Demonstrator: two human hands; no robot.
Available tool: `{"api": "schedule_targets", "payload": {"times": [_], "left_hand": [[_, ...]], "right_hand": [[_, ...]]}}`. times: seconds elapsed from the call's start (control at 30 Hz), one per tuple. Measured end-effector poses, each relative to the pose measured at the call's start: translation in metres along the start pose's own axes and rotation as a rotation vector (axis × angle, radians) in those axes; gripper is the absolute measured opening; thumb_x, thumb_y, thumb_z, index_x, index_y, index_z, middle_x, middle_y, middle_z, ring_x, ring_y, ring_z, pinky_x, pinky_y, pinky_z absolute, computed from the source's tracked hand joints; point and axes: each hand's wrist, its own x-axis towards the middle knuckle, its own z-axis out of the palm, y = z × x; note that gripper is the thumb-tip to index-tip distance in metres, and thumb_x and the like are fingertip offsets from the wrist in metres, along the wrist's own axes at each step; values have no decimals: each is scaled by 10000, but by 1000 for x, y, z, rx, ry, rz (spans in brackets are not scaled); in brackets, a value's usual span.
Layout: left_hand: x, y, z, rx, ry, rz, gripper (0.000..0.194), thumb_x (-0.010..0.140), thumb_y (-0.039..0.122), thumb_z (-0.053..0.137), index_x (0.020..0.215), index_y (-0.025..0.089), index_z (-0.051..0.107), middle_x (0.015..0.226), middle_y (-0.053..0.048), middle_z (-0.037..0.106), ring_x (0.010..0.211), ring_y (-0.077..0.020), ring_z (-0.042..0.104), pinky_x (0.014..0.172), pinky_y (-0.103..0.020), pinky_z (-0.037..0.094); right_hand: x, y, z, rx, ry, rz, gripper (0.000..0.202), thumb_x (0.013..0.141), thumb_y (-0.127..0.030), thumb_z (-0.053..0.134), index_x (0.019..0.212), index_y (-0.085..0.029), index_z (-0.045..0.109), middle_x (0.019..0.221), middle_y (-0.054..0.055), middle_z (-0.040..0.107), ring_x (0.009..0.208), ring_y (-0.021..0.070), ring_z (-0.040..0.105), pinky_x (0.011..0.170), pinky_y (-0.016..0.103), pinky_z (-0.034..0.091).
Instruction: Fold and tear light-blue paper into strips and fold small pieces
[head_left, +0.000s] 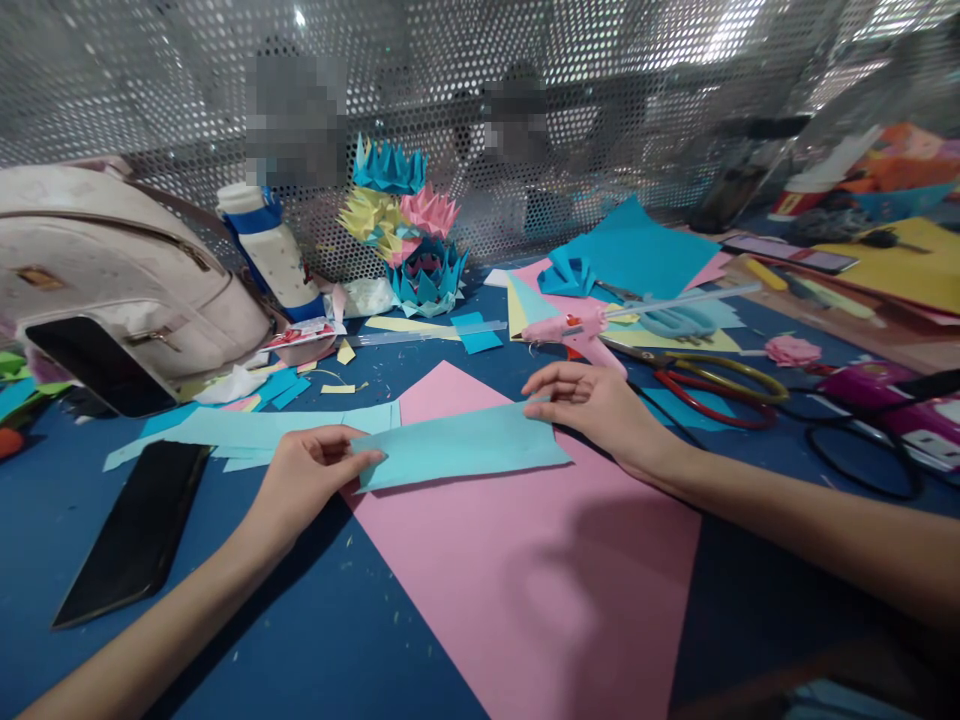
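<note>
A light blue paper strip (465, 445) is stretched between my two hands, just over a large pink paper sheet (517, 560) on the blue table. My left hand (311, 475) pinches the strip's left end between thumb and fingers. At the upper right corner, my right hand (589, 410) grips the other end. More light blue strips (247, 428) lie left of the pink sheet, partly behind my left hand. A pink glue gun (570, 330) rests just beyond my right hand, and scissors with red and yellow handles (720, 385) lie to its right.
A black phone (139, 530) lies at left; another phone (97, 365) leans on a white backpack (112, 270). Behind are a bottle (270, 250) and a folded-paper flower stack (409, 230) against a perforated metal screen (480, 60). A black cable (862, 470) and purple power strip (892, 405) lie right.
</note>
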Motion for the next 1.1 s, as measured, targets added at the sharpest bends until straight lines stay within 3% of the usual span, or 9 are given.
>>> {"api": "schedule_targets", "payload": {"times": [0.27,0.47,0.53,0.63,0.77,0.87,0.93,1.0,1.1], "left_hand": [[1,-1,-1,-32,-11,-25,319,631,371,827,830,148,714,554,38,582,499,-107,538,497,-208,437],[1,3,-3,68,-65,20,309,674,362,787,881,145,716,551,28,582,508,-122,542,499,-214,433],[-4,7,-4,146,-119,52,320,694,371,767,927,154,727,658,-18,662,597,-155,593,545,-230,465],[-17,12,-7,284,-224,121,359,765,354,705,1093,207,706,1010,-78,723,786,-195,650,655,-254,518],[-37,12,-7,636,-269,381,472,882,221,543,1347,303,535,1232,-80,652,805,-181,657,729,-295,540],[-44,14,-1,973,-237,650,664,870,66,478,1457,357,369,1329,-107,571,1095,-260,601,888,-410,512],[-43,17,5,1149,-245,844,747,846,0,482,1458,405,342,1472,-103,437,1308,-320,447,1019,-532,404],[-39,20,12,1208,-378,1009,721,872,20,502,1452,418,341,1562,-78,308,1396,-333,334,1078,-582,316],[-34,19,19,1162,-611,1103,606,923,116,518,1460,344,352,1536,-105,355,1379,-303,385,1077,-536,361]], "right_hand": [[-1,0,-1,-29,-22,6,316,646,-393,782,847,-170,685,726,28,665,665,158,613,602,271,491],[3,0,-3,-66,-80,6,302,660,-403,764,825,-160,689,704,18,642,621,135,575,562,252,459],[4,-2,-6,-89,-159,-1,285,654,-390,760,801,-156,690,724,28,661,659,153,601,603,268,481],[4,-5,-9,-147,-294,-31,228,694,-361,721,820,-172,703,786,38,693,738,183,637,683,295,506],[-1,-9,-9,-331,-401,-122,152,793,-280,628,905,-233,719,882,18,712,777,183,641,701,293,494],[-2,-13,-7,-500,-459,-280,213,853,-218,558,993,-252,715,1022,31,689,894,192,628,768,311,489],[-2,-15,-6,-628,-488,-444,259,889,-180,517,1048,-255,707,1128,54,656,1022,209,595,864,354,474],[-3,-16,-4,-779,-511,-638,293,917,-154,491,1092,-262,699,1222,74,625,1136,236,550,931,416,446],[-7,-14,3,-927,-577,-881,320,946,-141,467,1193,-221,653,1296,109,607,1212,257,529,954,447,451]]}}
